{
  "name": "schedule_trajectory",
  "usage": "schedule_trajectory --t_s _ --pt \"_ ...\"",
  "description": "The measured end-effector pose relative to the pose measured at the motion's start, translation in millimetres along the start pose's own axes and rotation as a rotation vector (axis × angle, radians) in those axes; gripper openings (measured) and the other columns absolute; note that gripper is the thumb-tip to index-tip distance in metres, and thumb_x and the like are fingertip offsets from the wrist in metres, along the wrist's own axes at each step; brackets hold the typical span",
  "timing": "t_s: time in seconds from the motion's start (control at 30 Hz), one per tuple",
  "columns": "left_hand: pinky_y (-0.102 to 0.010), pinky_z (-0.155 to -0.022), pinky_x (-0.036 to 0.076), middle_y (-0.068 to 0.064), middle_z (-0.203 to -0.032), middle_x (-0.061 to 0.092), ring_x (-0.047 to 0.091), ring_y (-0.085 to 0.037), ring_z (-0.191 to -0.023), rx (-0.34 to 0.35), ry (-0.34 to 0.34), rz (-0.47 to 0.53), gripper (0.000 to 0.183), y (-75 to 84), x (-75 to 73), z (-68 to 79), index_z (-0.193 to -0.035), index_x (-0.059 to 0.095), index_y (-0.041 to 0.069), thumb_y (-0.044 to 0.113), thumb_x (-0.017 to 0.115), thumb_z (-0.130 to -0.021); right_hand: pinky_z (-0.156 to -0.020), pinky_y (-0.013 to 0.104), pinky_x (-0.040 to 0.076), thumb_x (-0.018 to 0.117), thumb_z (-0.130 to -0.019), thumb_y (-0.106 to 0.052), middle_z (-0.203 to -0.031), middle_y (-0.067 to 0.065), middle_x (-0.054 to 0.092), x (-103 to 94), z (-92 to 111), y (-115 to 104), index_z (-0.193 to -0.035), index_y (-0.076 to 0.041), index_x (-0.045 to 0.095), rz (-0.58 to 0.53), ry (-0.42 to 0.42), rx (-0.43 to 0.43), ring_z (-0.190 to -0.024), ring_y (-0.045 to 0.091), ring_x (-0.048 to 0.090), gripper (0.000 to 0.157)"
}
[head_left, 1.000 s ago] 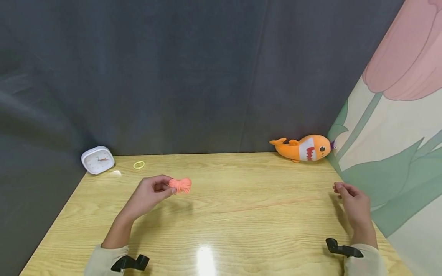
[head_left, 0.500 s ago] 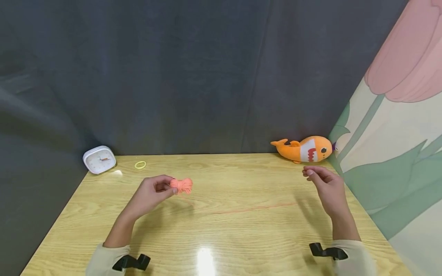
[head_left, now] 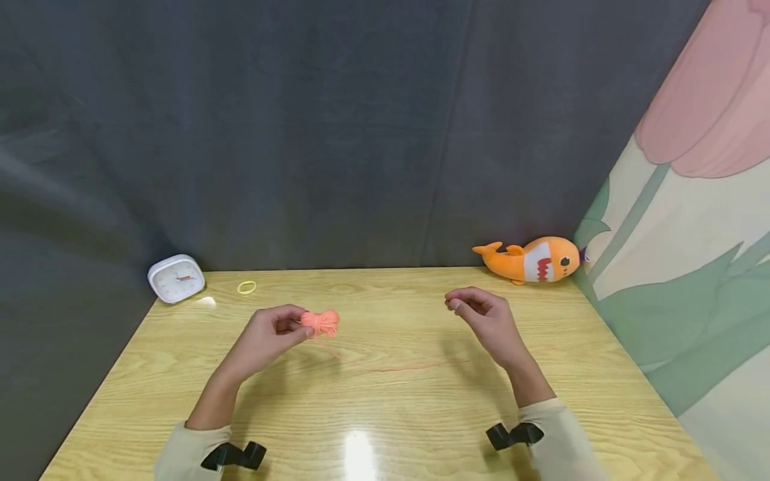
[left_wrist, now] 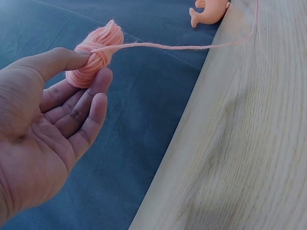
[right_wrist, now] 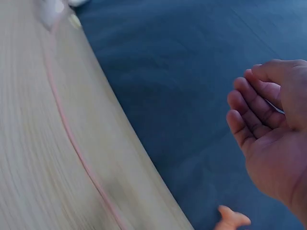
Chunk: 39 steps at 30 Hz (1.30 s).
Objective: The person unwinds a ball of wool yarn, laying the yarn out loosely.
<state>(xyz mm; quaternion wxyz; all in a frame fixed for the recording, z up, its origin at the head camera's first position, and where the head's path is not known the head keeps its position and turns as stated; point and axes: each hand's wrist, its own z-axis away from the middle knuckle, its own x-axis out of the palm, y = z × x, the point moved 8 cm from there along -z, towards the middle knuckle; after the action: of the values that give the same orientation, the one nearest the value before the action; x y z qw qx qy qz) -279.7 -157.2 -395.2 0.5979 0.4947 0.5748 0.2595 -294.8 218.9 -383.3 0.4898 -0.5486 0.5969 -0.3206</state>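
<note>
My left hand (head_left: pixel 267 344) pinches a small coral-pink yarn skein (head_left: pixel 325 323) above the left half of the table. The left wrist view shows the thumb on one side of the tied skein (left_wrist: pixel 98 55) and fingertips behind it. A single yarn strand (left_wrist: pixel 165 47) runs off the skein. Part of that strand (head_left: pixel 421 367) lies across the wooden tabletop, and it also shows in the right wrist view. My right hand (head_left: pixel 490 324) hovers over the strand, right of centre, its fingers loosely bent and thumb tip near the index fingertip. Nothing shows between them.
At the table's back left sit a white clock (head_left: pixel 176 279) and a yellow ring (head_left: pixel 246 288). An orange shark plush (head_left: pixel 532 260) lies at the back right. A dark curtain (head_left: pixel 331 133) closes off the back, and a flower-patterned wall (head_left: pixel 692 267) rises on the right.
My right hand has swept left from the table's right side to right of centre. My left hand keeps hold of the yarn skein and has barely moved.
</note>
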Motion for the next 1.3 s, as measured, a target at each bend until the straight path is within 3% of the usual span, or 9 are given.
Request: schedule_trajectory --t_s 0.3,0.47,0.73,0.83,1.07,1.3 --pt "-0.025 -0.070 0.059 -0.011 -0.095 0.073 0.071 -0.013 -0.081 -0.009 0.022 -0.007 0.024 -1.9 -0.7 -1.4 -0.113 0.071 0.002 0.013 0.077 -0.094 -0.091 0.020 0.058 0.067 -0.102 -0.017 -0.113 0.015 0.071 60.6 -7 3 -0.118 0.003 0.070 -0.073 -0.116 0.034 -0.100 0.009 0.069 0.026" --pt "-0.029 -0.073 0.061 -0.011 -0.097 0.075 0.072 -0.014 -0.084 -0.016 0.014 0.003 0.026 -3.3 2.2 -3.6 -0.115 0.072 0.003 0.016 0.078 -0.093 -0.091 0.028 0.060 0.066 -0.102 -0.015 -0.110 0.014 0.072 93.0 -6 14 -0.115 0.002 0.071 -0.120 -0.174 0.065 -0.097 0.010 0.068 0.022" --pt "-0.023 -0.071 0.059 -0.010 -0.098 0.072 0.069 -0.012 -0.083 -0.022 0.065 0.002 0.022 -4.2 0.6 -3.6 -0.112 0.072 0.004 0.015 0.077 -0.093 -0.094 0.040 0.060 0.067 -0.101 -0.014 -0.112 0.014 0.073 136.3 -7 21 -0.114 -0.003 0.073 -0.163 -0.242 0.090 -0.099 0.010 0.069 0.019" --pt "-0.024 -0.071 0.059 -0.010 -0.098 0.072 0.068 -0.011 -0.082 -0.021 0.071 -0.005 0.023 -3.3 -0.1 -3.9 -0.112 0.072 0.003 0.015 0.077 -0.094 -0.093 0.039 0.060 0.068 -0.100 -0.015 -0.113 0.015 0.072 146.5 -6 24 -0.114 -0.002 0.073 -0.185 -0.255 0.104 -0.099 0.009 0.069 0.020" --pt "-0.024 -0.072 0.059 -0.010 -0.098 0.072 0.070 -0.014 -0.084 -0.019 0.073 0.030 0.023 -1.3 1.9 -5.5 -0.112 0.072 0.003 0.016 0.077 -0.094 -0.085 0.023 0.057 0.067 -0.101 -0.015 -0.117 0.020 0.070 169.3 -1 29 -0.119 0.008 0.068 -0.174 -0.325 0.083 -0.098 0.007 0.068 0.029" --pt "-0.023 -0.074 0.059 -0.013 -0.100 0.073 0.070 -0.013 -0.084 -0.022 0.083 0.018 0.024 -1.4 1.8 -4.3 -0.113 0.072 0.001 0.016 0.076 -0.095 -0.082 0.020 0.055 0.069 -0.101 -0.016 -0.119 0.023 0.071 194.1 4 35 -0.119 0.003 0.070 -0.151 -0.414 0.101 -0.096 0.007 0.066 0.027"
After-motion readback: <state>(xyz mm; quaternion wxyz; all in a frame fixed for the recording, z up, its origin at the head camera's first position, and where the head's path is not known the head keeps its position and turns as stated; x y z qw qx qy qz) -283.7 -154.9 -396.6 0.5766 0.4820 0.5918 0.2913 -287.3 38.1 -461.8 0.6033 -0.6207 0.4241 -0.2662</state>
